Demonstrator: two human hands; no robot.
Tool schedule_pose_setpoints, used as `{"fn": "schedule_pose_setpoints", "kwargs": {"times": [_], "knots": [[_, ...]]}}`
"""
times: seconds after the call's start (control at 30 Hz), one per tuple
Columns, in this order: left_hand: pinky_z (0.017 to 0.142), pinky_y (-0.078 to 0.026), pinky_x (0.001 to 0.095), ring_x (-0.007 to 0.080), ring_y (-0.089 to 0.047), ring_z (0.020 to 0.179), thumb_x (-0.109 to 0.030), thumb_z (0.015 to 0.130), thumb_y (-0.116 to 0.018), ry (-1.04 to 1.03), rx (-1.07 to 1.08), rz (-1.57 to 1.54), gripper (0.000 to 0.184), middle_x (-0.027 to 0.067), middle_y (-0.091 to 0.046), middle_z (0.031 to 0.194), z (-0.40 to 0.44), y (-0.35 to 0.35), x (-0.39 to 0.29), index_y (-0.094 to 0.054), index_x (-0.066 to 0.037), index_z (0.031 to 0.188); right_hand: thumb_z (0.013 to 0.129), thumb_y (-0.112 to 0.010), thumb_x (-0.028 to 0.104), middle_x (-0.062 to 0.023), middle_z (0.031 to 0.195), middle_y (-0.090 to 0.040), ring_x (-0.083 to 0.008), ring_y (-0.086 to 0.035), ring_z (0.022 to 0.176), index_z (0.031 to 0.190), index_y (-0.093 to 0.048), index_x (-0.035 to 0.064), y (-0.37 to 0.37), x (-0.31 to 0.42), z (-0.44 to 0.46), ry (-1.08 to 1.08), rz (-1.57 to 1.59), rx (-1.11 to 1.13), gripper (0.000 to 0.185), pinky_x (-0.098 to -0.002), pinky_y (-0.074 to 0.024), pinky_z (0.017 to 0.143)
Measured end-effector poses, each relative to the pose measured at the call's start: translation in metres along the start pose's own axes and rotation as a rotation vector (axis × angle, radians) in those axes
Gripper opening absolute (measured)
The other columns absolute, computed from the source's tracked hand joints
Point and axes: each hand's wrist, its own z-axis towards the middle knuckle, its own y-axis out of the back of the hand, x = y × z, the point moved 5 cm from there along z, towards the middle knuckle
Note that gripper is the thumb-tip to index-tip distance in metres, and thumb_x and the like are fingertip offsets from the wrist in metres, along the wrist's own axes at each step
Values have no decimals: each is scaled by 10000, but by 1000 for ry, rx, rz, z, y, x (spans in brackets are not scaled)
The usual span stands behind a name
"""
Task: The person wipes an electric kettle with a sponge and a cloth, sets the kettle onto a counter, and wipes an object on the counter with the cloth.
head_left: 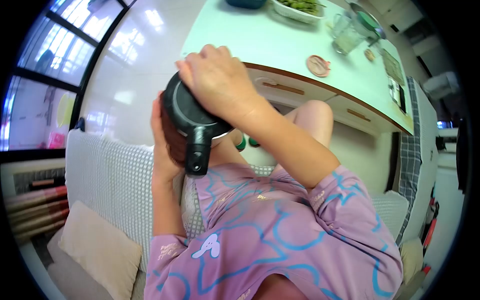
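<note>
A large bottle or jug with a round black lid (182,107) is held upright in front of my chest, seen from above. A black tab or handle (198,155) sticks out from its top toward me. My left hand (159,132) is wrapped around the brownish body (175,142) from the left; most of its fingers are behind the body. Over the far right part of the lid lies my right hand (217,82), its fingers curled and closed on the rim. The front of the bottle is hidden beneath the lid.
A white table (280,42) with drawers stands ahead. On it are a white basket (300,16) of green vegetables, a pink round item (318,66) and a clear pitcher (346,41). I sit on a covered sofa (110,170) with a beige cushion (102,248).
</note>
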Motion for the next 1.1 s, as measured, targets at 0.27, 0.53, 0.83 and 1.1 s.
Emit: {"fn": "schedule_pose_setpoints", "kwargs": {"times": [0.27,0.53,0.83,1.1], "knots": [[1163,-330,453,323,-362,1399,-185,760,-710,206,55,142,989,190,-271,1549,-26,14,48,-121,-71,1547,918,-606,295,-145,806,-600,-336,-584,797,794,-664,43,6,5,-2,-32,27,-32,287,-432,-506,674],[1157,-336,451,345,-475,1329,-435,969,-473,196,-357,-194,760,253,-434,1462,-17,41,36,-205,12,1522,914,-593,303,-132,869,-573,-311,-545,886,822,-640,57,-4,38,-7,12,50,24,267,-417,-446,733],[1077,-384,416,303,-541,1251,-320,1025,-396,228,-140,-520,584,231,-519,1393,68,13,7,-317,55,1464,866,-577,186,-184,1203,-513,-343,-536,1015,1367,-461,12,-2,22,-3,-83,92,54,543,-456,-442,806],[820,-476,435,348,-648,912,-214,885,-613,-164,208,1037,266,174,-675,1024,42,19,61,-647,-78,1110,865,-569,197,-174,1152,-545,-335,-534,1063,1294,-519,-25,-3,21,-9,-69,47,46,486,-434,-435,843]]}}
